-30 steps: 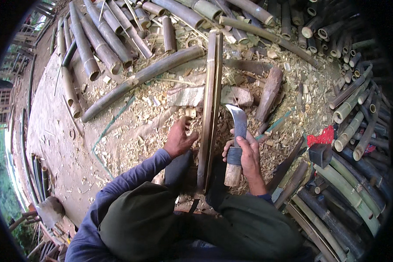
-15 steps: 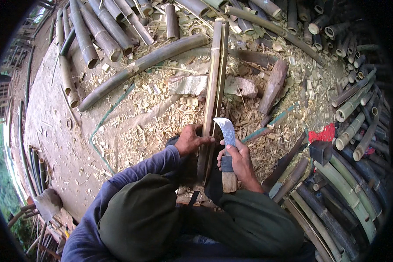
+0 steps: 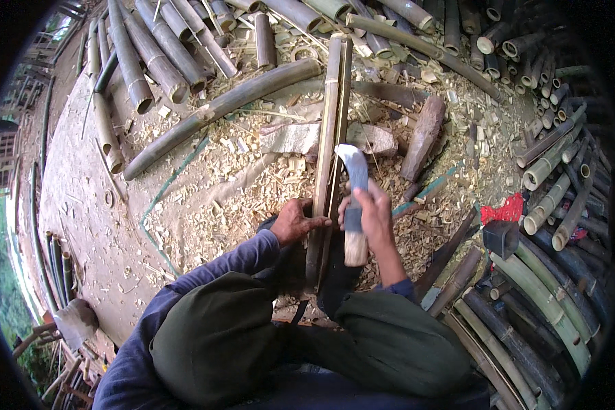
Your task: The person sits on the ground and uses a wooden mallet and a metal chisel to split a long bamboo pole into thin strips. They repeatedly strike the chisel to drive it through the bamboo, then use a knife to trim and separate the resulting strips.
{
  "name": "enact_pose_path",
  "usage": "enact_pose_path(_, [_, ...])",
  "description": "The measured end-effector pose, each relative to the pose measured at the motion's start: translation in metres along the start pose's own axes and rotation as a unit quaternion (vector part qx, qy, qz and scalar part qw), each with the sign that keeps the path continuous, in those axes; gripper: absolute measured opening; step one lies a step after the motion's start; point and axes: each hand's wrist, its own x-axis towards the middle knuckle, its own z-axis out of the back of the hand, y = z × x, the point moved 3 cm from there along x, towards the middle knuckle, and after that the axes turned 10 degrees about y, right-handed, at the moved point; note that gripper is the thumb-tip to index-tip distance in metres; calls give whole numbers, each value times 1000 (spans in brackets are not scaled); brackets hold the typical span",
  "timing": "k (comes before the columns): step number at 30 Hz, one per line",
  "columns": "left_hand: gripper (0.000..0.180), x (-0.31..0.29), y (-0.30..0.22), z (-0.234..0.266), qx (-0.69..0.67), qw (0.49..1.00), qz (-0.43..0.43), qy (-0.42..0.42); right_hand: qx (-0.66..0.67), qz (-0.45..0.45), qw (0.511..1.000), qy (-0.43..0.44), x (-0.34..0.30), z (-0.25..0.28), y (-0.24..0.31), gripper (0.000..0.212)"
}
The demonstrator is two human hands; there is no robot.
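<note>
Bamboo, one long split strip [image 3: 330, 137], running away from the seated person between the knees, its far end among the piled poles; left hand [image 3: 295, 222] pressed against its left edge near the lower end, fingers closed on it. Right hand [image 3: 370, 217] clamped round the handle of a broad-bladed chopping knife [image 3: 353, 179], blade upright just beside the strip's right edge; against the frame half a second back the blade stands a little higher and closer to the strip, and against the frame a second back the left hand sits lower along the strip. Ground: packed earth [image 3: 82, 205] littered with pale bamboo chips and shavings, thickest round the strip. A wooden mallet [image 3: 422, 137] lies to the right, well apart from the knife. Round bamboo poles [image 3: 150, 55] stacked at top left; cut lengths stacked at right, with a red cloth [image 3: 504, 210] among them. Setting outdoors, greenery at the left rim.
</note>
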Motion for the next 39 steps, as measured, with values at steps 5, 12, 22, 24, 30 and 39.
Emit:
enact_pose_path(5, [42,-2,-4,3,17,999,48,20,-18,-36,998,42,53,20,49,35])
enact_pose_path(12, [45,-6,-1,3,31,998,53,2,-16,-51,998,27,48,8,54,31])
enact_pose_path(22, [47,-2,7,2,13,999,29,17,-39,0,999,24,98,22,75,29])
enact_pose_path(24, [48,-6,-10,4,33,997,66,18,-37,-20,997,60,103,24,91,25])
enact_pose_path(30, [47,-3,-10,4,68,997,32,0,-86,-21,995,42,111,26,106,22])
enact_pose_path(39, [47,-7,-7,-1,96,995,24,-23,-171,46,984,-17,104,15,88,22])
